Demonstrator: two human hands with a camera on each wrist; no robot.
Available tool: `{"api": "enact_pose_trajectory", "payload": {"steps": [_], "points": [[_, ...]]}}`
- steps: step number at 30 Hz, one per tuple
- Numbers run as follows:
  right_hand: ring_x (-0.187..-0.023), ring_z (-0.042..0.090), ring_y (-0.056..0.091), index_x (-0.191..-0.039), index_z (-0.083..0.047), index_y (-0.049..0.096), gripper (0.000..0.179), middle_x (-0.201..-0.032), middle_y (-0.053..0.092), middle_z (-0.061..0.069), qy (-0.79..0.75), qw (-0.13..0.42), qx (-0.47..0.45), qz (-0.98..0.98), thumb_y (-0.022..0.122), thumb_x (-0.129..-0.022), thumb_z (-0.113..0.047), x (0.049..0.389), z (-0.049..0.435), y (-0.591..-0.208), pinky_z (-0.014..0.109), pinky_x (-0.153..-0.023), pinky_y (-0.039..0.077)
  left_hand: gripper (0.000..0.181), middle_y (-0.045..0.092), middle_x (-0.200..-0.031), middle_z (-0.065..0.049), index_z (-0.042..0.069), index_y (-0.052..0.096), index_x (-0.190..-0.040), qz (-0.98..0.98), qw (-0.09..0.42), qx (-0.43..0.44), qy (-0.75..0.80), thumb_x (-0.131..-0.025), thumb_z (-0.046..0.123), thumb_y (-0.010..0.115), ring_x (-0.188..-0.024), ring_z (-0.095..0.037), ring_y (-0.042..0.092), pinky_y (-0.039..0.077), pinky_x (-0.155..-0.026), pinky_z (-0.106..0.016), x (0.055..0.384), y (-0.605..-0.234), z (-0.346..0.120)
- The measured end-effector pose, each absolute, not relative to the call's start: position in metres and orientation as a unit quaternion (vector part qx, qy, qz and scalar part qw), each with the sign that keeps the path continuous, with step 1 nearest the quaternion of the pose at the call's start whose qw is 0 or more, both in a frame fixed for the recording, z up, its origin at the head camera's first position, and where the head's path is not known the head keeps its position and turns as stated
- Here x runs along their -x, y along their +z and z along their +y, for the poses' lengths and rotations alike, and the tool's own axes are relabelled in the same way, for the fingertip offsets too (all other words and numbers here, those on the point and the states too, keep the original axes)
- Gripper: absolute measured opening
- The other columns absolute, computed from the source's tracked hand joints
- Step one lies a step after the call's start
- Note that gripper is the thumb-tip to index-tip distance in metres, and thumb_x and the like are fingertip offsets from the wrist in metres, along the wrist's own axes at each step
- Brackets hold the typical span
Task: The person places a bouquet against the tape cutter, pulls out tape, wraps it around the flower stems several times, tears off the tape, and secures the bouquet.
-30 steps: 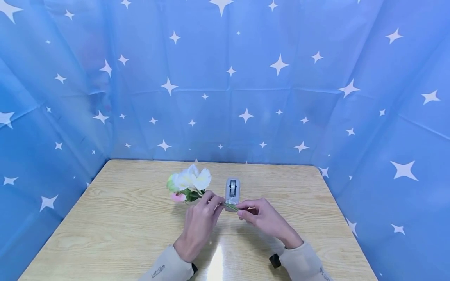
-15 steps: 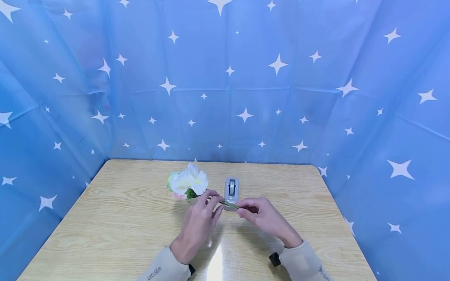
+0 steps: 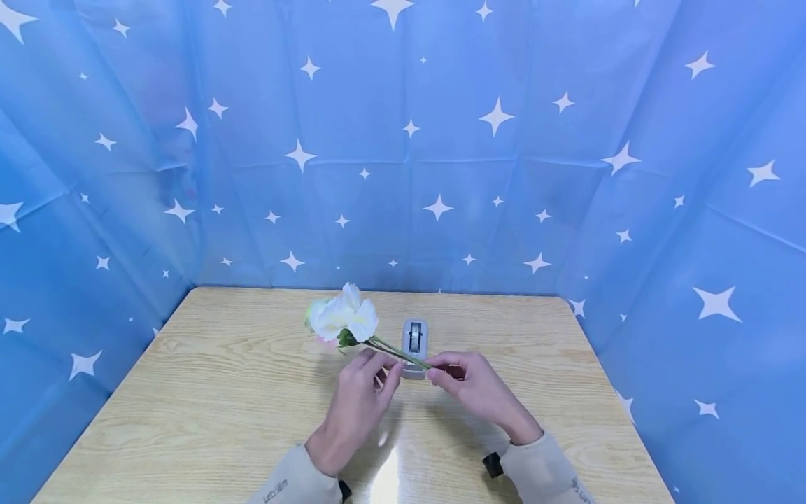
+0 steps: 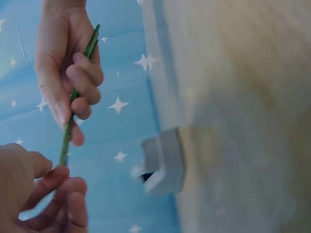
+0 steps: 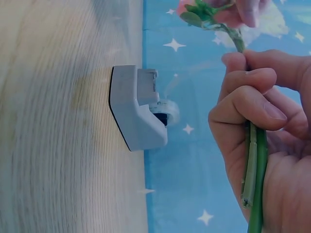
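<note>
My right hand point(image 3: 475, 388) pinches the green stems point(image 3: 397, 351) of a small bunch of artificial flowers. In the right wrist view its fingers curl round the stems, whose cut ends point(image 5: 260, 179) hang below the palm. The white flower point(image 3: 344, 315) points up and left; a pink flower point(image 5: 187, 7) and a pale green one are partly hidden behind it. My left hand point(image 3: 355, 406) is just below the stems, fingers loosely bent, its thumb tip close to them. Any tape between its fingers is too unclear to tell. A grey tape dispenser point(image 3: 415, 336) stands behind the stems.
The hands work above a light wooden table point(image 3: 220, 392). Blue cloth with white stars point(image 3: 403, 231) encloses its back and sides. A clear tape roll point(image 5: 167, 111) sits in the dispenser, near the hands.
The left fingers, earlier on the stems, have come away below them, baring more stem. The flower heads have lifted slightly and turned. The right hand stays nearly where it was.
</note>
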State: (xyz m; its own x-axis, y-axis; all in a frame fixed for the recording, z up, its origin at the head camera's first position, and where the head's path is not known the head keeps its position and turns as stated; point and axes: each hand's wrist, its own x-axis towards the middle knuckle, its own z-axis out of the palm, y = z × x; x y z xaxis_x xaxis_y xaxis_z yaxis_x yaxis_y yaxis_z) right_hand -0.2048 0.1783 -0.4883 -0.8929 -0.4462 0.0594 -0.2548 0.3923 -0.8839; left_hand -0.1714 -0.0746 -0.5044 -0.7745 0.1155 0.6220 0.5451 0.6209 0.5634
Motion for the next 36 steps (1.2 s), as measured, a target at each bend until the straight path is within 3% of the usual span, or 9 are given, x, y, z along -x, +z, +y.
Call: {"api": "enact_pose_trajectory", "payload": {"steps": [5,11,15,20,31,36], "points": [[-0.088,0.018,0.073,-0.137,-0.007,0.084,0.028,-0.111,0.083,0.021,-0.515,0.086,0.201,0.829,0.073,-0.118,-0.022,0.206,0.179,-0.489,0.022,-0.067,0.054,0.017,0.087,-0.094,-0.008,0.005,0.085,-0.114,-0.841,0.136,0.102,-0.513,-0.114,0.021,0.079,-0.077,-0.003,0.076,0.065,-0.069,-0.019,0.174,-0.511,-0.073],[-0.075,0.009,0.061,-0.138,-0.004,0.083,0.028,-0.1,0.076,0.022,-0.523,0.09,0.201,0.824,0.07,-0.119,-0.021,0.207,0.179,-0.49,0.021,-0.063,0.049,0.036,0.087,-0.106,-0.019,-0.005,0.078,-0.128,-0.76,0.048,0.051,-0.646,-0.118,0.03,0.073,-0.091,-0.027,0.088,0.074,-0.083,-0.032,0.186,-0.509,-0.074],[-0.069,0.005,0.054,-0.136,-0.002,0.083,0.029,-0.096,0.074,0.02,-0.524,0.087,0.205,0.822,0.069,-0.12,-0.022,0.207,0.179,-0.492,0.021,-0.06,0.046,0.035,0.087,-0.107,-0.025,-0.008,0.076,-0.128,-0.71,0.026,0.013,-0.704,-0.118,0.025,0.073,-0.09,-0.022,0.087,0.075,-0.085,-0.034,0.194,-0.503,-0.072],[-0.065,0.005,0.05,-0.135,-0.002,0.083,0.031,-0.088,0.069,0.017,-0.534,0.091,0.196,0.818,0.068,-0.12,-0.026,0.207,0.178,-0.493,0.022,-0.06,0.045,0.033,0.087,-0.104,-0.026,-0.01,0.074,-0.125,-0.665,0.016,-0.025,-0.746,-0.116,0.022,0.076,-0.085,-0.012,0.085,0.073,-0.084,-0.026,0.202,-0.496,-0.064],[-0.073,0.017,0.062,-0.139,-0.012,0.084,0.028,-0.096,0.073,0.011,-0.511,0.107,0.201,0.829,0.071,-0.119,-0.027,0.22,0.184,-0.479,0.024,-0.061,0.049,0.026,0.086,-0.096,-0.008,-0.009,0.074,-0.123,-0.624,0.028,-0.047,-0.78,-0.116,0.016,0.075,-0.086,-0.009,0.082,0.073,-0.093,-0.029,0.206,-0.49,-0.054],[-0.072,0.014,0.06,-0.135,-0.006,0.084,0.033,-0.096,0.074,0.006,-0.507,0.132,0.207,0.826,0.065,-0.122,-0.029,0.225,0.185,-0.474,0.022,-0.06,0.046,0.022,0.085,-0.094,0.0,-0.011,0.071,-0.126,-0.601,0.035,-0.032,-0.798,-0.116,0.009,0.072,-0.084,-0.007,0.082,0.071,-0.092,-0.023,0.207,-0.492,-0.055]]}}
